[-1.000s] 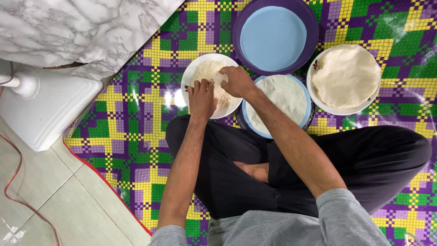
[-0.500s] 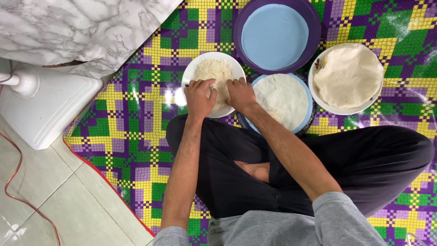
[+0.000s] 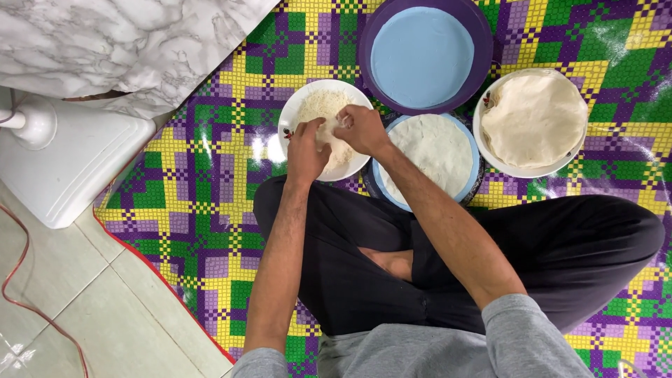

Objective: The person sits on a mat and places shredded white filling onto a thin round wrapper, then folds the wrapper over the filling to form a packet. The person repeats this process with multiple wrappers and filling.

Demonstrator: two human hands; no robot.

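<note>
From the head view, your left hand [image 3: 306,148] and right hand [image 3: 358,129] reach forward with arms straight and meet over the white bowl [image 3: 288,120] of flour, fingers pinched together on a dough piece [image 3: 326,131].

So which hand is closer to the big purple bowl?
The right hand. It is over the white plate, just below-left of the purple bowl; the left hand sits farther left and lower.
</note>
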